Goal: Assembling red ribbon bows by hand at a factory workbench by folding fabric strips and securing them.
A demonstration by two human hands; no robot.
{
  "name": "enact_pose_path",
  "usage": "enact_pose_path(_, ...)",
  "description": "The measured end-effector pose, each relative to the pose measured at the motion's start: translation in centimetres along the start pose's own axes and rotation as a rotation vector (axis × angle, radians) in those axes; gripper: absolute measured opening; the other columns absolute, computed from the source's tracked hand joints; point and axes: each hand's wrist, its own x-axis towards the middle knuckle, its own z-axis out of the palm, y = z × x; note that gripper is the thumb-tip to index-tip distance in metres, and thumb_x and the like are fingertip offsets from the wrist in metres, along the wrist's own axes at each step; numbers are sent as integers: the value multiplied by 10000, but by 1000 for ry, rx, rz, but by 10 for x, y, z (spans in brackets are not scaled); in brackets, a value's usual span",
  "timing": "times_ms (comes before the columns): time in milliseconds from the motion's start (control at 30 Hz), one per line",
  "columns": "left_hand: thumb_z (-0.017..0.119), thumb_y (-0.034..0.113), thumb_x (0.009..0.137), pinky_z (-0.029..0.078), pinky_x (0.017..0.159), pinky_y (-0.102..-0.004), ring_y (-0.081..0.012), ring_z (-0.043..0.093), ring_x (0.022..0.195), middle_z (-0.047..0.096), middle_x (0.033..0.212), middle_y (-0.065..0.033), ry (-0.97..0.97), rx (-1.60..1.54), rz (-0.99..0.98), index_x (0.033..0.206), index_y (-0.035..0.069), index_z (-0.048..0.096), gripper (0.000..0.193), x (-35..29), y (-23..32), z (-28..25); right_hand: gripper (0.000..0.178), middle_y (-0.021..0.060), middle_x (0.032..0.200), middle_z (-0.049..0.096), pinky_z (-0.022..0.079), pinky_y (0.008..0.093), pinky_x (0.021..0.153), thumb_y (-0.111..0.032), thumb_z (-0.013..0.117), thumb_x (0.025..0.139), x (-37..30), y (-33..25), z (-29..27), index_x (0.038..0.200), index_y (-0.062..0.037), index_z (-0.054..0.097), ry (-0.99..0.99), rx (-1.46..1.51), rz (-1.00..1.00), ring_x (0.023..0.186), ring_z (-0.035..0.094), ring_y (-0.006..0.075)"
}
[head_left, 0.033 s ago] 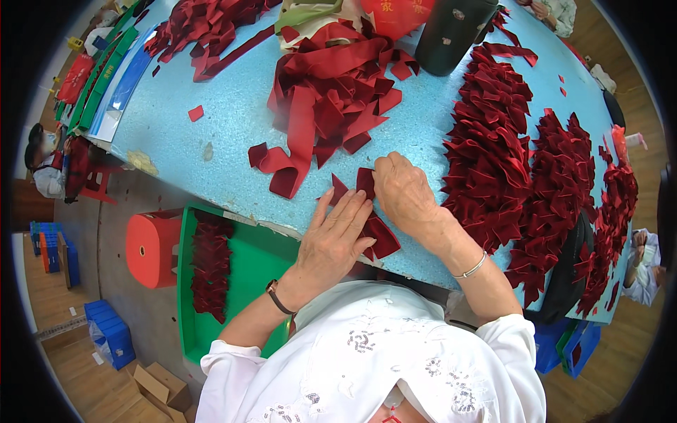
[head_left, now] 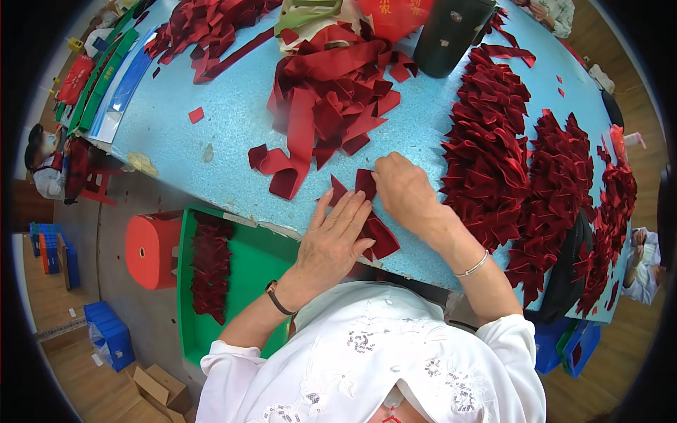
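A short piece of dark red velvet ribbon (head_left: 381, 238) lies on the near edge of the light blue table (head_left: 226, 127). My left hand (head_left: 335, 236) lies flat on it with fingers spread, pressing it down. My right hand (head_left: 403, 190) is curled over the far end of the piece, where its fingertips pinch a folded end (head_left: 365, 182). Each wrist carries a thin band.
A loose tangle of red ribbon (head_left: 331, 92) lies beyond my hands. Rows of folded red pieces (head_left: 486, 162) cover the table's right side. A dark cylinder (head_left: 448, 35) stands at the back. A green crate (head_left: 247, 282) and a red stool (head_left: 151, 250) stand below left. People sit at both sides.
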Motion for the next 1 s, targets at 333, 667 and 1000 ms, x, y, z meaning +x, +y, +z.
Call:
enact_pose_path(333, 611, 3, 824, 359, 1066, -485, -370, 514, 1201, 570, 1224, -216, 357, -261, -137, 1199, -60, 570, 382, -4, -18, -25, 120, 100, 780, 632, 451, 298, 593, -80, 651, 866, -1, 11, -43, 916, 27, 626, -36, 527, 394, 656, 559, 151)
enact_pose_path(667, 714, 7, 723, 434, 922, -439, -320, 573, 1025, 607, 1081, -150, 193, -200, -74, 1036, -27, 629, 327, -19, 6, -12, 110, 97, 790, 628, 468, 275, 588, -47, 684, 828, -16, -9, -43, 906, 10, 634, -24, 523, 233, 663, 593, 173)
enact_pose_path(1000, 749, 73, 717, 426, 908, -451, -268, 574, 1009, 615, 1079, -107, 112, -117, 74, 981, -5, 657, 291, -29, 11, -1, 162, 107, 918, 612, 500, 345, 656, -34, 711, 755, -59, -43, -50, 890, -8, 627, -96, 409, -70, 796, 602, 256)
